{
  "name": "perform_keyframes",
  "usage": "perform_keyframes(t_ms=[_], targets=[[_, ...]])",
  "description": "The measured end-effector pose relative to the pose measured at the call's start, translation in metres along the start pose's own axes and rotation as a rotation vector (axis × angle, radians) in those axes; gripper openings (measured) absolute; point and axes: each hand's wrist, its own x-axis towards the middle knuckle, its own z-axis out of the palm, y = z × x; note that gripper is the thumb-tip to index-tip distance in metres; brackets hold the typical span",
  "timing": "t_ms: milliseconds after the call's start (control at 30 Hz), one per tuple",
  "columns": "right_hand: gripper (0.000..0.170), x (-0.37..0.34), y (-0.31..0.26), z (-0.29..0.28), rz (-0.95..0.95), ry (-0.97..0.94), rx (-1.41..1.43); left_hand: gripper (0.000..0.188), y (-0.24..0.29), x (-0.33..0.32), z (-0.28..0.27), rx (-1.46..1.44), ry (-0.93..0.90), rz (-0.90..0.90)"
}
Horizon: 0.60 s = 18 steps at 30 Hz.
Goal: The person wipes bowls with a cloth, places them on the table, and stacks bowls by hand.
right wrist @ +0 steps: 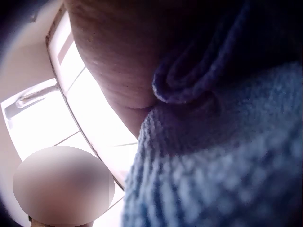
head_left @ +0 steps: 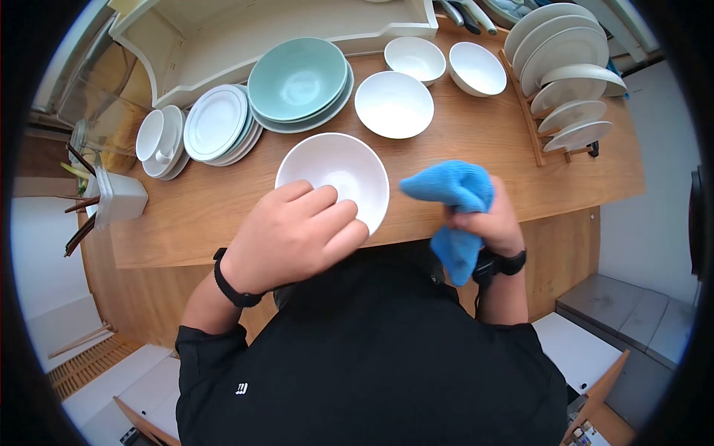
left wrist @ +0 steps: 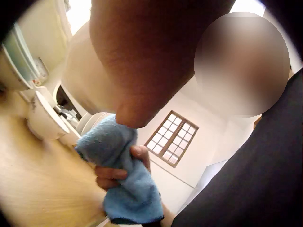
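A white bowl (head_left: 364, 178) is at the front edge of the wooden table, with my left hand (head_left: 286, 238) over its near rim. The fingers of that hand curl at the rim and grip it; the fingertips are partly hidden. In the left wrist view, the pale bowl (left wrist: 80, 78) shows beside the left hand (left wrist: 142, 61). To the right of the bowl, my right hand (head_left: 497, 223) holds a bunched blue cloth (head_left: 454, 186), apart from the bowl. The cloth (right wrist: 213, 165) fills much of the right wrist view, close below the right hand (right wrist: 113, 61).
Behind the bowl stand green bowls (head_left: 297, 78), three white bowls (head_left: 394, 104) and stacked plates (head_left: 216, 123). A cup (head_left: 151, 134) and a chopstick holder (head_left: 123, 197) are at the left. A wooden rack (head_left: 529, 123) with several plates stands at the right.
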Motion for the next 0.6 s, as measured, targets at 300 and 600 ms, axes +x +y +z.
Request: perform_keyframes(t_ms=[300, 600], targets=[[0.058, -0.019, 0.033, -0.074, -0.295, 0.13, 0.591, 0.019, -0.01, 0.006, 0.039, 0.011, -0.302, -0.094], [0.071, -0.002, 0.034, -0.078, -0.322, 0.218, 1.009, 0.024, -0.02, 0.016, 0.054, 0.051, -0.297, -0.188]])
